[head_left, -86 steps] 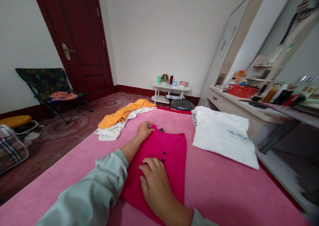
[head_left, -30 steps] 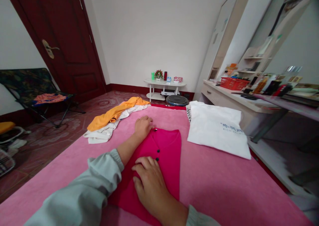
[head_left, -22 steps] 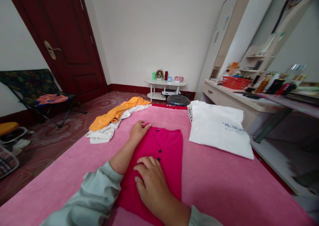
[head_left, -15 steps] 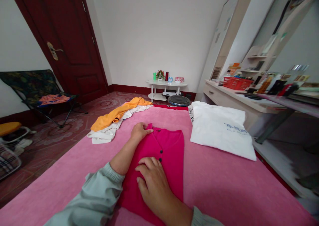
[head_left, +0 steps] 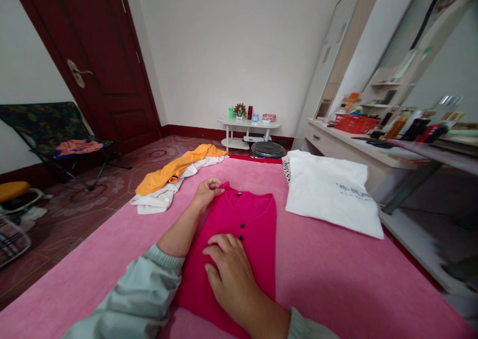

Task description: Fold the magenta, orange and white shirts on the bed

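A magenta buttoned top point(head_left: 257, 249) lies folded in a long shape on the pink bedspread point(head_left: 321, 279), its V neckline and dark buttons facing up. At its far left corner, my left hand point(head_left: 208, 193) is closed, with thumb and fingertips pinching the shoulder edge. My right hand point(head_left: 233, 277) lies spread over the middle of the top, pressing lightly on the fabric, fingers apart. The lower edge of the top is partly hidden by my right hand and forearm.
Folded white T-shirt point(head_left: 332, 189) with blue print sits right of the top, over a patterned cloth. An orange garment point(head_left: 164, 177) lies loosely on white clothing point(head_left: 153, 202) at the left edge. A dressing table point(head_left: 336, 140) stands along the right side.
My left hand has shifted slightly left at the shoulder corner, and the small raised flap of fabric there now looks rounder. My right hand stays in place on the top.
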Demonstrator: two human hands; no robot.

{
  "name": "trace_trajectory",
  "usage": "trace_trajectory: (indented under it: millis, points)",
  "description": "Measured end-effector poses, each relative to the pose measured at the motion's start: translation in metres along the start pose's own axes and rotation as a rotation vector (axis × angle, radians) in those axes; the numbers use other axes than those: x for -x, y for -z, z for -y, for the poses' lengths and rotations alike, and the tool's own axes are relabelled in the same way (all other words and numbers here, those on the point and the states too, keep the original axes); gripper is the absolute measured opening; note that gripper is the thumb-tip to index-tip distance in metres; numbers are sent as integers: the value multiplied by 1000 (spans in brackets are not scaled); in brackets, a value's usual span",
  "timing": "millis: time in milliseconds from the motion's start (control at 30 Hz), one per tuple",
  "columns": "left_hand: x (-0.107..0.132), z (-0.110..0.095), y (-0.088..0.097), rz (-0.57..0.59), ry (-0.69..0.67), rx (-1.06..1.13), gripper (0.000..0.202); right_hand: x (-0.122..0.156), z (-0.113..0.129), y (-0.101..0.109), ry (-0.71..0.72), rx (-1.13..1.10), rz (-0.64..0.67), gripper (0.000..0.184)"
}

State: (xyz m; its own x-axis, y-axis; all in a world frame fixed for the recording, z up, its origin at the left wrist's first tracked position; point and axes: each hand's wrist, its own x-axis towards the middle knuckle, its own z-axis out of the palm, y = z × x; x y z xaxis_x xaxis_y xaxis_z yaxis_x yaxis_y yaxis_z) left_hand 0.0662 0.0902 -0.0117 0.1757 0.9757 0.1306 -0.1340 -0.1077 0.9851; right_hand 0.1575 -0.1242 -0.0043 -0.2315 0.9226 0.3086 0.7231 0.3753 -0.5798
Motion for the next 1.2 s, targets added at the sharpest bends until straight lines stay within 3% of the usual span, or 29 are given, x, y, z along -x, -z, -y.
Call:
trace_trajectory:
  millis: [133, 333, 433, 567, 700, 900, 1067, 1200]
  points:
    - [-1, 2, -2, -74, -9, -14, 42, 1, 1, 0, -4, 7, 1, 25]
    - [-2, 4, 2, -133, -25, -17, 29, -8, -3, 4, 19, -24, 12, 19]
    - [0, 4, 4, -125, -32, 13, 29, -40, -18, 18, -16, -79, -32, 19]
    - [0, 5, 4, -108, -50, 50, 30, -100, -53, 37, -120, 9, -291, 22]
    - [0, 6, 6, -92, -67, 61, 28, -135, -82, 35, -226, 176, -360, 20]
    - [-1, 8, 6, -101, -57, 65, 24, -135, -91, 20, -219, 232, -330, 16]
    - [0, 6, 4, -91, -77, 82, 20, -130, -85, 25, -198, 266, -296, 15]
    - [2, 3, 2, -99, -68, 82, 23, -132, -88, 27, -244, 155, -271, 14]
